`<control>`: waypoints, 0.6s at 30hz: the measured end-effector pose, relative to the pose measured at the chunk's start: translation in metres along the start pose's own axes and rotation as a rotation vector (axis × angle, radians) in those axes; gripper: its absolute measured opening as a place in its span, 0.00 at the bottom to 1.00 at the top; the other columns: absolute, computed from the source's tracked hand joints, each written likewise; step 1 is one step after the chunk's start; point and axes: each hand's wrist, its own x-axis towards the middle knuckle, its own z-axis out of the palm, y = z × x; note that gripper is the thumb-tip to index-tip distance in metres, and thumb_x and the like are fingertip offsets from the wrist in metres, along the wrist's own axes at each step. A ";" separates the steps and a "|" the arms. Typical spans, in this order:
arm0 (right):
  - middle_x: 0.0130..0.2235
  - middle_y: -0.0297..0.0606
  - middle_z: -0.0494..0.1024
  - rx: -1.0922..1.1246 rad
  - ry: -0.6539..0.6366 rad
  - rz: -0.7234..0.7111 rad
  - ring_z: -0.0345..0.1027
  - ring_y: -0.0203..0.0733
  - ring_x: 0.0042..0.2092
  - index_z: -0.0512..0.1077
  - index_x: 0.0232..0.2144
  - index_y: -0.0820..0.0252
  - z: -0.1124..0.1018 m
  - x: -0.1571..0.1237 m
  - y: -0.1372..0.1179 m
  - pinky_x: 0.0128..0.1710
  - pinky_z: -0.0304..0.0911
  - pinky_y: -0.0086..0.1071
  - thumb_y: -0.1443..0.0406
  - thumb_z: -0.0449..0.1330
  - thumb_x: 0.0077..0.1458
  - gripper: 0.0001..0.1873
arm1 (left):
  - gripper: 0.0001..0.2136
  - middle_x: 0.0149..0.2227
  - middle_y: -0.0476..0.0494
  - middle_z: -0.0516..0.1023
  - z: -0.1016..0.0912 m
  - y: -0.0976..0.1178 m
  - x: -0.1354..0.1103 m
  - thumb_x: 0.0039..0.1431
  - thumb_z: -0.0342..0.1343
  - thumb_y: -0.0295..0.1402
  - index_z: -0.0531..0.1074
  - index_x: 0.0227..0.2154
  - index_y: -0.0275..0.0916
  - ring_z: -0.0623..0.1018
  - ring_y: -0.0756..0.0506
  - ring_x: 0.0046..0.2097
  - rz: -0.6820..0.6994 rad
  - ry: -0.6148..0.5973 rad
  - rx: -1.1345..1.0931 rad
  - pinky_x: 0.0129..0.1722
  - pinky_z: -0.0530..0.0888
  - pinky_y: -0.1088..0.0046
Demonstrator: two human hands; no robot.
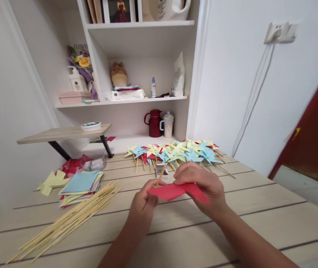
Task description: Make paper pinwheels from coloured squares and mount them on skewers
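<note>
Over the middle of the table, my right hand (206,186) is closed on a red paper pinwheel (167,192), fingers on top of it. My left hand (144,203) is closed around a thin wooden stick (161,175), whose upper end slants up past the pinwheel's left side. The lower part of the stick is hidden by that hand and the red paper. Whether stick and paper are joined cannot be made out. Just behind my hands stands a small clear box (162,171), partly covered.
Finished pinwheels (175,153) in yellow, blue and red lie at the back. On the left are a bundle of wooden sticks (72,217), a stack of coloured paper squares (80,182) and a yellow folded paper (53,181). A raised wooden stand (60,133) is behind them.
</note>
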 end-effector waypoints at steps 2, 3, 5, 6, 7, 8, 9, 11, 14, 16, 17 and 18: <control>0.30 0.38 0.79 -0.030 0.020 -0.049 0.72 0.43 0.36 0.78 0.37 0.57 -0.003 0.001 0.000 0.36 0.68 0.38 0.71 0.64 0.56 0.07 | 0.20 0.22 0.54 0.59 0.001 -0.006 -0.001 0.63 0.49 0.47 0.74 0.46 0.36 0.58 0.51 0.24 0.045 0.003 0.074 0.25 0.56 0.75; 0.30 0.38 0.80 -0.038 0.016 -0.074 0.72 0.43 0.36 0.78 0.37 0.57 -0.003 0.002 0.000 0.36 0.68 0.39 0.71 0.64 0.56 0.07 | 0.21 0.22 0.53 0.60 0.001 -0.007 -0.001 0.64 0.48 0.47 0.75 0.47 0.36 0.58 0.50 0.24 0.062 0.006 0.100 0.25 0.56 0.74; 0.29 0.37 0.80 -0.048 -0.002 -0.114 0.72 0.43 0.35 0.78 0.38 0.57 -0.004 0.002 0.001 0.36 0.68 0.39 0.72 0.63 0.57 0.08 | 0.21 0.22 0.51 0.64 0.000 -0.009 -0.001 0.64 0.48 0.46 0.76 0.48 0.37 0.61 0.50 0.24 0.110 0.020 0.151 0.25 0.60 0.74; 0.29 0.37 0.80 -0.051 -0.009 -0.127 0.72 0.43 0.35 0.78 0.38 0.57 -0.004 0.003 0.002 0.36 0.68 0.39 0.72 0.63 0.57 0.08 | 0.21 0.24 0.49 0.68 0.000 -0.009 -0.002 0.64 0.48 0.45 0.77 0.48 0.37 0.64 0.49 0.25 0.142 0.023 0.185 0.26 0.63 0.73; 0.28 0.37 0.79 -0.052 -0.012 -0.132 0.71 0.43 0.35 0.78 0.38 0.57 -0.004 0.003 0.002 0.36 0.68 0.39 0.72 0.63 0.56 0.08 | 0.20 0.26 0.47 0.72 0.000 -0.009 -0.002 0.64 0.48 0.44 0.77 0.47 0.38 0.67 0.47 0.27 0.180 0.029 0.224 0.28 0.67 0.72; 0.28 0.37 0.79 -0.051 -0.012 -0.135 0.71 0.43 0.35 0.78 0.38 0.58 -0.004 0.003 0.003 0.36 0.68 0.40 0.72 0.64 0.56 0.08 | 0.19 0.28 0.45 0.75 0.000 -0.009 -0.002 0.64 0.48 0.43 0.78 0.46 0.38 0.71 0.45 0.30 0.222 0.041 0.270 0.32 0.70 0.70; 0.29 0.37 0.79 -0.049 -0.009 -0.136 0.71 0.43 0.35 0.78 0.38 0.58 -0.004 0.003 0.002 0.36 0.69 0.40 0.72 0.64 0.56 0.08 | 0.18 0.31 0.43 0.78 0.000 -0.011 -0.002 0.65 0.47 0.41 0.79 0.44 0.39 0.75 0.44 0.33 0.266 0.058 0.320 0.35 0.72 0.69; 0.29 0.37 0.80 -0.046 -0.006 -0.139 0.71 0.43 0.35 0.78 0.38 0.58 -0.005 0.004 0.002 0.37 0.69 0.40 0.72 0.65 0.55 0.08 | 0.16 0.35 0.41 0.82 -0.001 -0.014 -0.003 0.65 0.47 0.37 0.80 0.42 0.39 0.78 0.41 0.38 0.355 0.121 0.427 0.40 0.74 0.66; 0.29 0.37 0.80 -0.039 -0.002 -0.153 0.71 0.42 0.34 0.79 0.39 0.57 -0.006 0.005 0.001 0.36 0.69 0.40 0.70 0.65 0.56 0.08 | 0.15 0.38 0.41 0.84 -0.002 -0.017 -0.004 0.63 0.47 0.30 0.80 0.41 0.39 0.81 0.42 0.38 0.514 0.228 0.578 0.39 0.75 0.67; 0.29 0.37 0.80 -0.029 -0.002 -0.160 0.71 0.42 0.33 0.79 0.40 0.57 -0.005 0.005 0.000 0.35 0.69 0.40 0.69 0.64 0.57 0.07 | 0.16 0.39 0.41 0.84 -0.003 -0.015 -0.004 0.62 0.47 0.26 0.80 0.42 0.39 0.82 0.43 0.37 0.622 0.275 0.656 0.37 0.76 0.68; 0.29 0.38 0.80 -0.025 -0.003 -0.160 0.71 0.42 0.33 0.79 0.40 0.56 -0.005 0.005 0.000 0.35 0.69 0.40 0.68 0.64 0.58 0.08 | 0.16 0.39 0.42 0.85 -0.003 -0.013 -0.005 0.62 0.47 0.25 0.80 0.42 0.39 0.82 0.44 0.36 0.664 0.295 0.689 0.36 0.76 0.69; 0.29 0.38 0.80 -0.023 -0.005 -0.162 0.71 0.42 0.33 0.79 0.40 0.56 -0.005 0.005 0.000 0.35 0.69 0.40 0.68 0.64 0.58 0.08 | 0.16 0.39 0.42 0.85 -0.003 -0.011 -0.005 0.61 0.46 0.24 0.79 0.42 0.39 0.82 0.44 0.36 0.693 0.316 0.718 0.35 0.75 0.69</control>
